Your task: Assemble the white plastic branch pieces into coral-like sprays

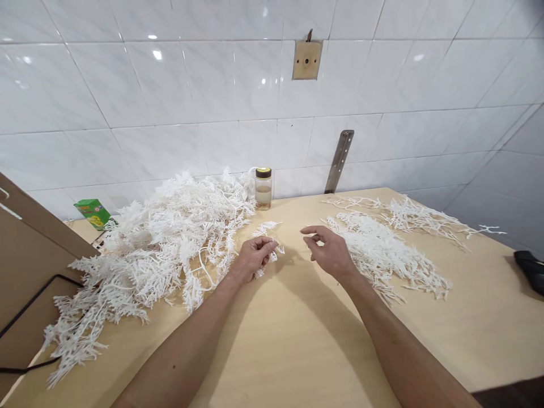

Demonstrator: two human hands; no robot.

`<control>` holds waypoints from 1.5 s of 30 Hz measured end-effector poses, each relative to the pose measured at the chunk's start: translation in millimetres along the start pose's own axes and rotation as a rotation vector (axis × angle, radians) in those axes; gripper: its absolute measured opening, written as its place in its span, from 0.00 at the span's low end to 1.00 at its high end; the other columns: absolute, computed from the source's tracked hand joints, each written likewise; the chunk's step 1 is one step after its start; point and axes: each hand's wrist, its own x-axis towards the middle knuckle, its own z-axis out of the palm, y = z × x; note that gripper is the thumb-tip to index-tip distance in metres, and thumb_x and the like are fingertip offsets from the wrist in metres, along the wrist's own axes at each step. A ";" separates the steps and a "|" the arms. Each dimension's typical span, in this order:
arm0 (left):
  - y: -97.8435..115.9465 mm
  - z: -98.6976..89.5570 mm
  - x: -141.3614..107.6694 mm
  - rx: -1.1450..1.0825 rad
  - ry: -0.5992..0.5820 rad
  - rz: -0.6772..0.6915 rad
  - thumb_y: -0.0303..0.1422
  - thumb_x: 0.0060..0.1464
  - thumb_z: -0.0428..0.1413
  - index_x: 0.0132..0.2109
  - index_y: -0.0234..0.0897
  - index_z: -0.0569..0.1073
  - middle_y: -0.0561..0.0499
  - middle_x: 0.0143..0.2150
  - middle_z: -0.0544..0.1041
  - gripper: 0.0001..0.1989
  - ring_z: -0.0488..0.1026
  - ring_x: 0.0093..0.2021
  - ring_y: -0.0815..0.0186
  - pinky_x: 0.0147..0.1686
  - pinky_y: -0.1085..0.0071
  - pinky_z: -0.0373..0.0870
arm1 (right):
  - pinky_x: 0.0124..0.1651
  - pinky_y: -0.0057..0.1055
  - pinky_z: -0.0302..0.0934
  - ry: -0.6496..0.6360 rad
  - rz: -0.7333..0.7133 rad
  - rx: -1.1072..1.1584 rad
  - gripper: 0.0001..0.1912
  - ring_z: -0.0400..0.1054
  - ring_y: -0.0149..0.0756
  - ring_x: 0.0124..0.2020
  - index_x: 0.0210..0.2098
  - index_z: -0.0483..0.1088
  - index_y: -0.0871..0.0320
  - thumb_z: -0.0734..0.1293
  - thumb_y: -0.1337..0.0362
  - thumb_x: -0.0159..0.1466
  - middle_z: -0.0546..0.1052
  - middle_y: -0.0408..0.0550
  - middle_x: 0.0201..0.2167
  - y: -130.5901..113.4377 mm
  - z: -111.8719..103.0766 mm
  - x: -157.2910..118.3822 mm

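My left hand [257, 255] is closed in a pinch on a small white branching sprig [266, 228], whose feathery tips show above and below the fingers. To its right, my right hand [325, 246] is held apart, thumb and forefinger separated with nothing between them. A large heap of white feathery branches [170, 226] lies left of my left hand. Just beyond my right hand is a smaller pile of white sprigs [382, 249]. Thin, mostly bare white branches [425, 218] lie behind that pile.
A lidded jar [263, 190] of liquid stands by the tiled wall. The green box [91, 212] is at the back left, near a brown board [29, 272] and black cord. A metal strip [339, 161] leans on the wall. A black object [530, 271] sits at the right edge.
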 end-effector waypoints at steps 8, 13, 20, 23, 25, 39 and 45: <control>3.2 -1.3 -2.4 0.014 -0.043 -0.028 0.52 0.47 0.62 0.31 0.34 0.74 0.57 0.18 0.64 0.23 0.57 0.18 0.76 0.17 0.77 0.52 | 0.29 0.30 0.66 -0.211 -0.246 0.158 0.09 0.67 0.33 0.32 0.42 0.74 0.54 0.67 0.60 0.61 0.73 0.52 0.45 -27.8 18.8 -13.1; 2.5 0.3 -2.9 0.014 -0.071 -0.026 0.51 0.47 0.62 0.31 0.34 0.74 0.56 0.19 0.65 0.22 0.57 0.18 0.76 0.17 0.77 0.51 | 0.34 0.33 0.67 -0.179 -0.259 0.148 0.05 0.68 0.32 0.30 0.36 0.74 0.55 0.67 0.62 0.62 0.76 0.51 0.42 -24.9 22.8 -12.4; 3.3 0.7 -3.0 0.001 -0.022 -0.045 0.51 0.45 0.64 0.30 0.34 0.72 0.56 0.19 0.65 0.23 0.57 0.17 0.76 0.17 0.77 0.52 | 0.36 0.35 0.66 -0.138 -0.242 0.094 0.05 0.70 0.35 0.31 0.33 0.73 0.55 0.66 0.61 0.63 0.78 0.52 0.39 -21.7 24.8 -11.1; 0.9 -0.5 -1.7 0.003 -0.006 -0.041 0.51 0.45 0.64 0.30 0.34 0.72 0.57 0.18 0.64 0.22 0.57 0.17 0.76 0.17 0.77 0.52 | 0.36 0.34 0.65 -0.136 -0.248 0.096 0.05 0.69 0.34 0.30 0.33 0.71 0.55 0.65 0.61 0.64 0.77 0.51 0.38 -19.9 26.4 -11.6; -1.7 0.1 -0.7 -0.004 0.015 -0.036 0.51 0.44 0.64 0.29 0.35 0.71 0.58 0.18 0.64 0.22 0.56 0.16 0.76 0.16 0.77 0.52 | 0.36 0.33 0.64 -0.163 -0.264 0.106 0.05 0.68 0.34 0.30 0.32 0.70 0.55 0.64 0.63 0.64 0.76 0.49 0.36 -20.3 28.0 -12.1; -12.5 -5.9 7.3 0.079 0.188 0.054 0.44 0.48 0.61 0.31 0.35 0.73 0.58 0.17 0.65 0.16 0.58 0.17 0.75 0.17 0.77 0.54 | 0.28 0.30 0.61 -0.385 0.008 0.183 0.11 0.65 0.33 0.24 0.29 0.70 0.55 0.64 0.55 0.62 0.75 0.45 0.27 -34.0 1.4 -7.5; -11.9 5.9 0.2 0.089 -0.001 0.075 0.37 0.45 0.63 0.43 0.34 0.77 0.52 0.30 0.74 0.18 0.65 0.21 0.75 0.20 0.76 0.64 | 0.42 0.39 0.64 0.100 0.310 -0.221 0.09 0.72 0.43 0.33 0.32 0.71 0.56 0.66 0.58 0.57 0.77 0.50 0.29 21.6 -19.9 11.7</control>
